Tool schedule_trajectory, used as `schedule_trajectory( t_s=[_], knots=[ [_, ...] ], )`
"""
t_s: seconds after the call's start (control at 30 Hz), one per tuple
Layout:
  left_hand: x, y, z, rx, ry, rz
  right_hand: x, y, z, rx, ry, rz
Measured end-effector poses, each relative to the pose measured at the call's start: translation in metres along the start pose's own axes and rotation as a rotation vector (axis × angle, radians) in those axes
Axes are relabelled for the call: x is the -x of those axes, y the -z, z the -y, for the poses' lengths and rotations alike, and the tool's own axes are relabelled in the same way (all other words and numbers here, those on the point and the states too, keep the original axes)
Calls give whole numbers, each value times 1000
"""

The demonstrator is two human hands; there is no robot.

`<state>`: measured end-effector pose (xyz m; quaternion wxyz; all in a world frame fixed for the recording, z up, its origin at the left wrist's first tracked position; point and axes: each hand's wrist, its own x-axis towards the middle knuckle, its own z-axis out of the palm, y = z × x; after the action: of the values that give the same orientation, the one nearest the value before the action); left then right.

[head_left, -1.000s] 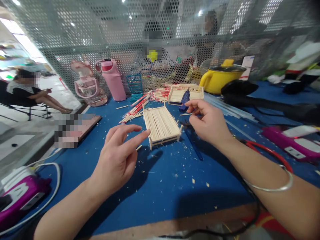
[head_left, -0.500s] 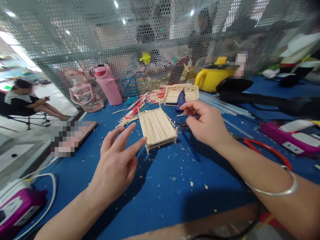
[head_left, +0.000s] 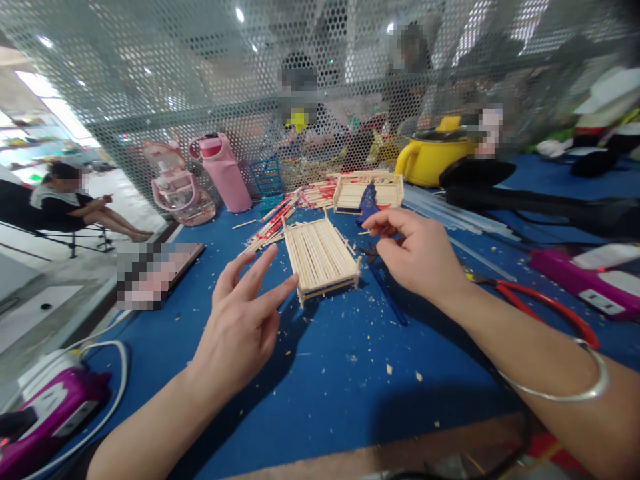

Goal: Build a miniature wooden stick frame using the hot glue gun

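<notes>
A small bed-like frame of thin wooden sticks (head_left: 323, 253) stands on the blue tabletop, slightly turned, with short posts at its corners. My left hand (head_left: 247, 307) is at its left side, fingers spread, the index fingertip at or very close to the near left corner. To the right of the frame is my right hand (head_left: 417, 253), thumb and fingers drawn together in a pinch; whatever is between them is too small to make out. Just beyond those fingertips stands a dark blue crumpled-looking object (head_left: 369, 200). A blue-handled tool (head_left: 387, 293) lies below the right hand, partly covered.
Behind lie a second stick frame (head_left: 345, 193), red-and-white stick packets (head_left: 275, 220) and clear rods (head_left: 450, 217). Red-handled pliers (head_left: 545, 307) and a purple power strip (head_left: 590, 283) are right. A pink bottle (head_left: 227, 173), yellow pot (head_left: 430, 160) and phone-like slab (head_left: 165, 273) stand around.
The whole view has shifted slightly, so things appear a little further right. Both hands keep nearly the same pose beside the stick frame.
</notes>
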<state>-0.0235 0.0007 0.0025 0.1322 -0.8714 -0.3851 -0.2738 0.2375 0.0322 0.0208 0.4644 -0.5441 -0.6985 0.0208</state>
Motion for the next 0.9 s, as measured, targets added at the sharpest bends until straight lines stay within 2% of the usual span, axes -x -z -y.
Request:
schedule_trajectory(
  t_s=[0.73, 0.8, 0.87, 0.9],
  knots=[
    [-1, -2, -1, 61, 63, -6, 2, -2, 1, 2, 6, 14],
    [-1, -2, -2, 135, 142, -65, 2, -2, 0, -14, 7, 12],
    [-1, -3, -4, 236, 307, -98, 2, -2, 0, -28, 15, 5],
    [-1, -4, -4, 284, 397, -77, 2, -2, 0, -32, 22, 0]
  ],
)
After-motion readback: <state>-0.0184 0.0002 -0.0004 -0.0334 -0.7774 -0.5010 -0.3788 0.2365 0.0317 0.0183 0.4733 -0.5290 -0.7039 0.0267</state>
